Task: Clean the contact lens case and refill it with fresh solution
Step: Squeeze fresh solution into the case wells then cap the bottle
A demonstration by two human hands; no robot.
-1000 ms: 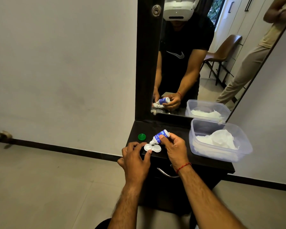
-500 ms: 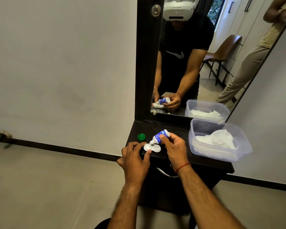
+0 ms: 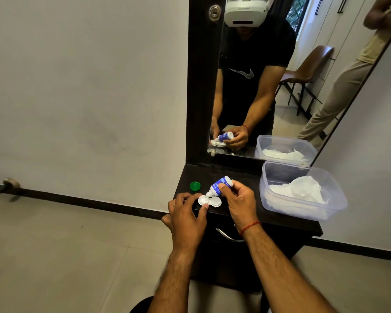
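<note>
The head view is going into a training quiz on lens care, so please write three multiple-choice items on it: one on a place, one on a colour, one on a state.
1. Where does the loose round cap lie?
A. In the plastic tub
B. On the dark countertop, left of the lens case
C. On the floor

2. What colour is that cap?
A. Green
B. Red
C. Yellow

3. How is the solution bottle held?
A. Upright on the counter
C. Lying in the tub
B. Tilted, nozzle down over the case

Answers:
1 B: the cap sits on the countertop, apart from the lens case.
2 A: it is plainly green.
3 B: the right hand tips the bottle with its nozzle at the case's left well, while the left hand touches the case.
</note>
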